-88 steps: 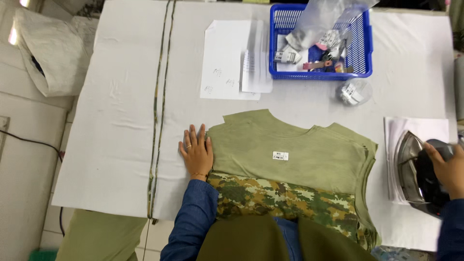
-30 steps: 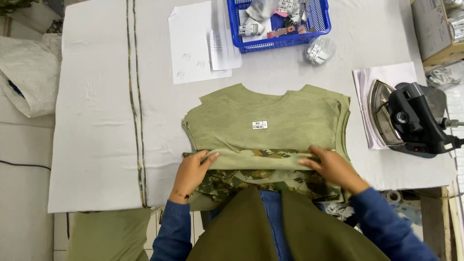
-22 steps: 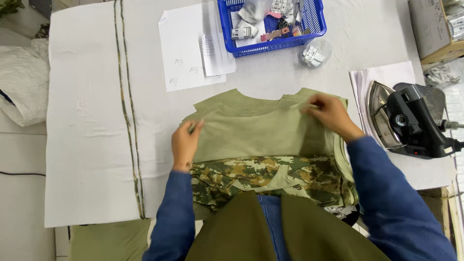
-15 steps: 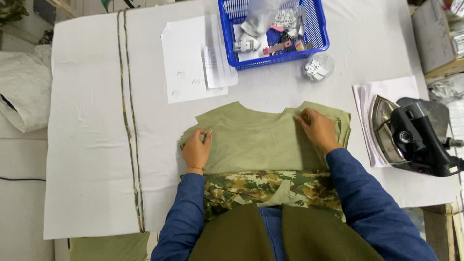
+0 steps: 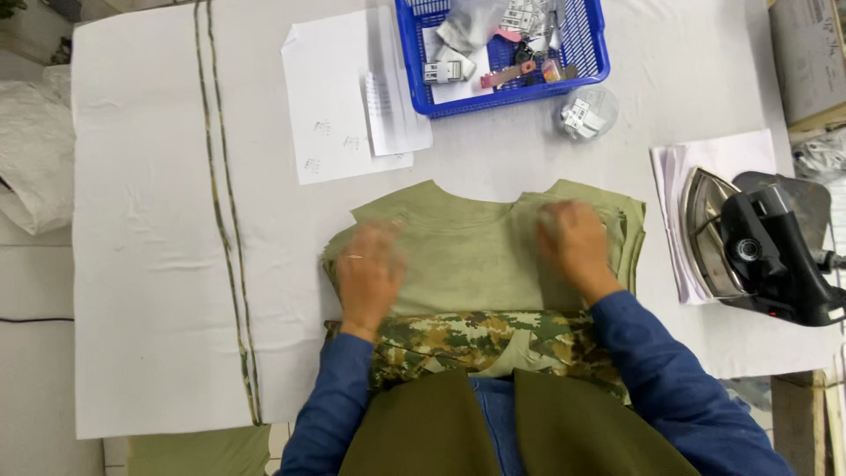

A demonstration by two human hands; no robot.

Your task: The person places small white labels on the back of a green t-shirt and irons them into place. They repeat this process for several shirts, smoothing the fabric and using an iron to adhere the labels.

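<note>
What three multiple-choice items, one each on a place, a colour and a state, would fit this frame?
1. Where does the iron sit?
A. On the person's right, on white paper
B. Inside the basket
C. On the garment

2. What colour is the basket?
A. Red
B. Blue
C. Green

3. How are the two hands placed?
A. Both lifted clear
B. One on the iron
C. Both flat on the olive garment

Answers: 1 A, it rests beside the table's right edge; 2 B, its mesh walls are blue; 3 C, the left hand and right hand press the cloth.
</note>
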